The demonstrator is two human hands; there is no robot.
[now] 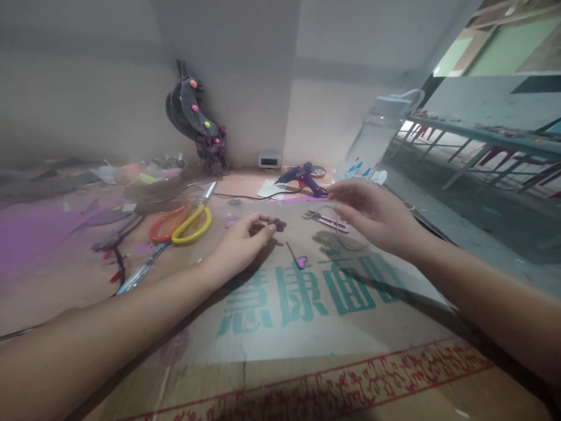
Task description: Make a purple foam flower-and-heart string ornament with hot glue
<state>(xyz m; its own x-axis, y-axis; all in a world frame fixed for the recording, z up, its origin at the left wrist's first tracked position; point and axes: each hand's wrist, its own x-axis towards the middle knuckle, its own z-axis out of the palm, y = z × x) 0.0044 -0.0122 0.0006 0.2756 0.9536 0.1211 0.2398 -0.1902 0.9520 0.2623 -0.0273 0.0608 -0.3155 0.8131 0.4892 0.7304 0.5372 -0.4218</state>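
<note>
My left hand [245,242] pinches a small dark purple piece, lobed like a flower [279,224], between thumb and forefinger. Raised to the right, my right hand [372,213] has its thumb and fingers drawn together on a thin pale cord [337,222], which hangs in a loop below the fingertips. On the sheet between the hands lies a small purple heart with a dark outline and stem [301,262]. Beneath my right fingers are thread snips [328,221]. Just behind them rests a dark blue glue gun [302,175] with a small red light.
Scissors with orange and yellow handles [191,225] and a blue pen [142,269] lie left. A dark crescent ornament with coloured balls [190,105] leans against the wall. A small digital clock [269,159] and a tall clear bottle [370,143] stand at the back.
</note>
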